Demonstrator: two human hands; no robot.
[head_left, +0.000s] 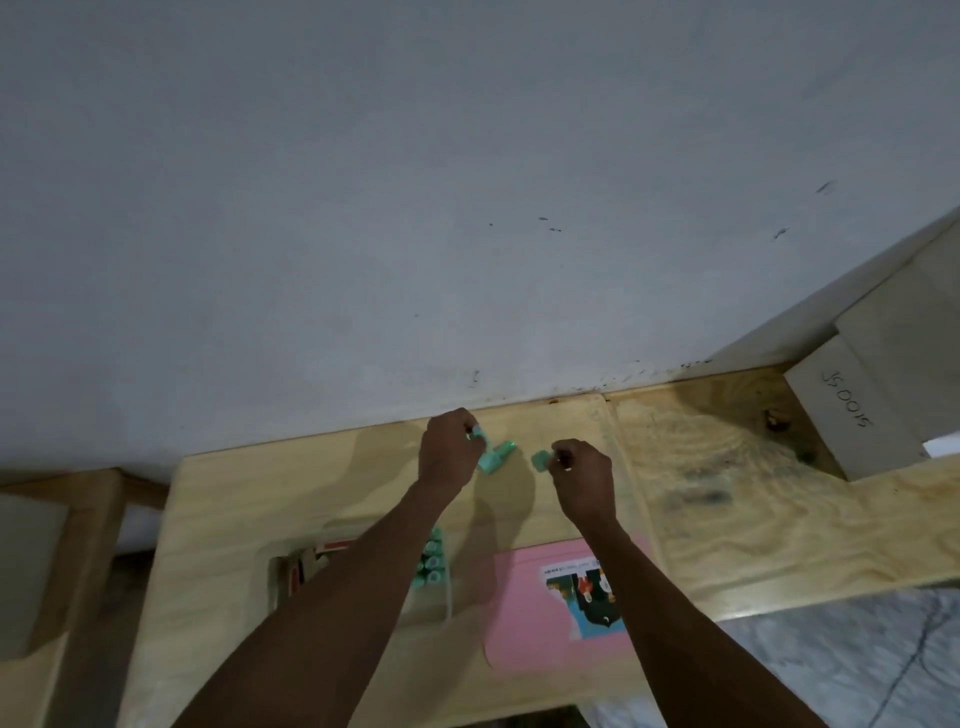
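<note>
Both my arms reach out over a pale plywood table (311, 499) toward the wall. My left hand (448, 451) has its fingers curled round one end of a small mint-green plastic piece (493, 454) that has two short arms. To the right of it, my right hand (581, 475) pinches a separate small mint-green piece (541, 460) between thumb and fingers. A small gap lies between the two green pieces. Close to me, partly under my left forearm, an open box holds several more mint-green pieces (432, 564).
A pink board with a colourful sticker (545, 618) lies near the table's front edge. A grey wall (467, 208) rises behind the table. A beige block with handwriting (852, 410) stands at the right. A cardboard packet (298, 569) sits left of the box.
</note>
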